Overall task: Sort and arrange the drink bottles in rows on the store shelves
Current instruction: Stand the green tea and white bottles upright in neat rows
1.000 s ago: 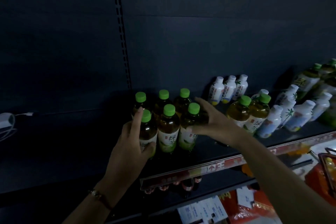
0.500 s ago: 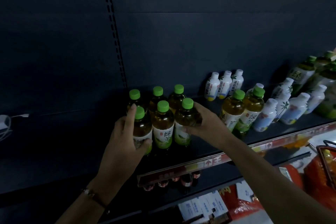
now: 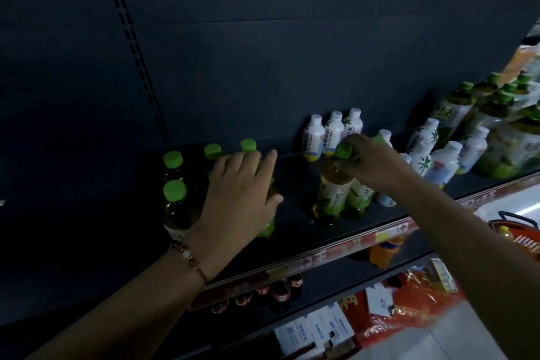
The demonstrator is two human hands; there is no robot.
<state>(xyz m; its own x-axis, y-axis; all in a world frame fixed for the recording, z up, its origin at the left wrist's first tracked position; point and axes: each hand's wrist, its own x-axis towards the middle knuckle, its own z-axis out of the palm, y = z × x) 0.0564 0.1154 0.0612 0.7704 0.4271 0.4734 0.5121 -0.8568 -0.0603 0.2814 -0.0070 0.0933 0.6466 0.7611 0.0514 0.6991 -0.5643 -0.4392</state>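
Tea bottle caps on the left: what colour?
Bright green caps, clearest in the head view.

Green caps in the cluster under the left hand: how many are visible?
4 green caps: back row left, middle, right, and front left. The left hand covers the other bottles, so more caps may be hidden.

On the shelf [image 3: 306,225], a tea bottle cluster [image 3: 175,202] stands left; two tea bottles [image 3: 336,196] stand right of it, with three small milk bottles [image 3: 333,134] behind them, against the back panel [image 3: 292,67].
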